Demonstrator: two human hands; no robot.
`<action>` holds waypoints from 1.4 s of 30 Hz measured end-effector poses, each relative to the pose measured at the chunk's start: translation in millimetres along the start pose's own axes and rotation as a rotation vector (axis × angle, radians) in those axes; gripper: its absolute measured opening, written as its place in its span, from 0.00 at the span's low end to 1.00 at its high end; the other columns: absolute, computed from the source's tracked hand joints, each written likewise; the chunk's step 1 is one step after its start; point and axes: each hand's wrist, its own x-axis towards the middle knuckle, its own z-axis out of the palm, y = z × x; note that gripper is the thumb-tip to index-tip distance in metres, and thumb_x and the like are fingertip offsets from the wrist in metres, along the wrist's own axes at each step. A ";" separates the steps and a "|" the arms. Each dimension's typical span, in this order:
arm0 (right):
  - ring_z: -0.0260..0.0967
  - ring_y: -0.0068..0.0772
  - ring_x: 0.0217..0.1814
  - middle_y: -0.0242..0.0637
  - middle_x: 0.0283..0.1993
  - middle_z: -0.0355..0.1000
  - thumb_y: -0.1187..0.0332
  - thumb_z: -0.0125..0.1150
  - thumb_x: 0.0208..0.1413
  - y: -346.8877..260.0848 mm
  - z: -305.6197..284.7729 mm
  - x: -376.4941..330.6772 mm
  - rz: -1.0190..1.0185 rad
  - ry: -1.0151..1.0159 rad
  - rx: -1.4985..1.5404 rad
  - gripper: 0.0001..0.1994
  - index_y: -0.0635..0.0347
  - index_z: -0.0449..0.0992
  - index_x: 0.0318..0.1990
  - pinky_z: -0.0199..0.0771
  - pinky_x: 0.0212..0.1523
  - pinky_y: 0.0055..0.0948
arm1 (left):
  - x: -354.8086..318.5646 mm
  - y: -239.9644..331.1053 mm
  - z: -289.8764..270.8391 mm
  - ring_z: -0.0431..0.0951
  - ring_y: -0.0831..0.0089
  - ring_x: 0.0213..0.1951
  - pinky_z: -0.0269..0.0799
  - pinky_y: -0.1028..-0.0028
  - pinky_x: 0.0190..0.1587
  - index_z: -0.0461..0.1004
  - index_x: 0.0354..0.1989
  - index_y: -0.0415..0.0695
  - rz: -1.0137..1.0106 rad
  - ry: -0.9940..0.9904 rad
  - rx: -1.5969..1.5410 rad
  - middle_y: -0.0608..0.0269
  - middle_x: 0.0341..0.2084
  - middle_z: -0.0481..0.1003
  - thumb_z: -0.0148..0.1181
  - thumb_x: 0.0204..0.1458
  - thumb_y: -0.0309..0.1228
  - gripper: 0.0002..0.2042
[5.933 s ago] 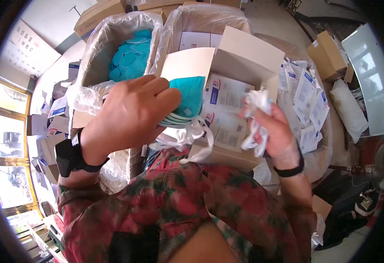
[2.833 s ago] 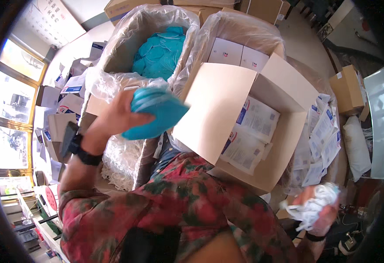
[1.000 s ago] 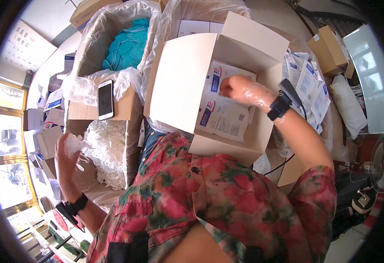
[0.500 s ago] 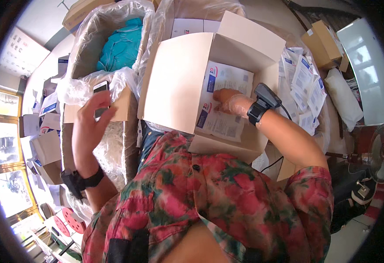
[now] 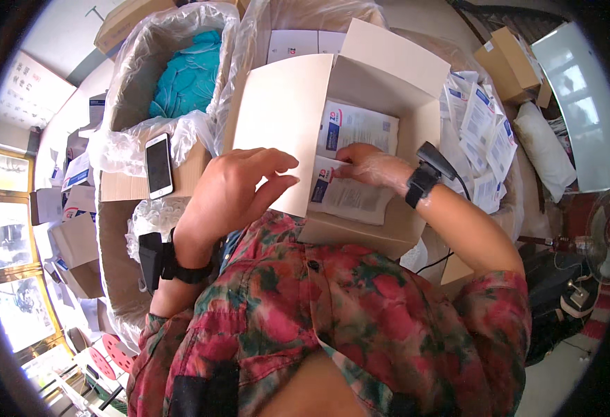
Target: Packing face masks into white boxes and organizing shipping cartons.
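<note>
An open cardboard box [image 5: 378, 87] with white inner flaps stands in front of me. Inside it lie white printed packets with blue and red marks, a far packet [image 5: 367, 128] and a near packet [image 5: 354, 198]. My right hand [image 5: 374, 167] reaches into the box, its fingers closed at the far edge of the near packet. My left hand [image 5: 239, 184] hangs beside the box's left flap [image 5: 281, 125], thumb and fingers apart, with nothing between them. Both wrists wear black strapped devices.
On the left, a plastic-lined carton [image 5: 127, 97] holds teal masks [image 5: 190, 73]; a phone [image 5: 158, 167] lies on cardboard near it. Loose white packets [image 5: 482, 125] are heaped right of the box. A brown carton [image 5: 510, 66] stands at the far right, a fan [image 5: 604, 240] below it.
My left hand has moved right, from over the phone to the box's left flap, uncovering the phone. My right hand has shifted slightly within the box, its fingers now at the near packet's edge.
</note>
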 end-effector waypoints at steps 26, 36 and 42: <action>0.69 0.34 0.34 0.33 0.29 0.67 0.65 0.56 0.45 -106.5 -42.0 -123.3 -0.641 0.879 -0.558 0.05 0.53 0.70 0.28 0.70 0.30 0.33 | 65.4 5.2 46.0 0.69 0.83 0.21 0.62 0.80 0.24 0.73 0.26 0.43 -0.486 0.360 -0.994 0.69 0.19 0.73 0.56 0.57 0.36 0.11; 0.70 0.40 0.28 0.44 0.32 0.72 0.79 0.69 0.38 -105.4 -58.8 -161.0 -0.671 0.894 -0.178 0.12 0.65 0.74 0.33 0.70 0.28 0.32 | 55.8 -26.7 30.0 0.71 0.72 0.26 0.68 0.74 0.30 0.74 0.30 0.39 -0.150 0.430 -0.043 0.62 0.23 0.72 0.63 0.48 0.28 0.07; 0.69 0.40 0.30 0.35 0.26 0.65 0.67 0.62 0.47 -95.2 -50.9 -126.3 -0.560 0.921 -0.141 0.07 0.55 0.70 0.26 0.70 0.29 0.36 | 33.6 36.8 17.4 0.76 0.74 0.29 0.71 0.74 0.33 0.75 0.36 0.38 -0.053 -0.118 -0.542 0.61 0.23 0.74 0.61 0.45 0.21 0.09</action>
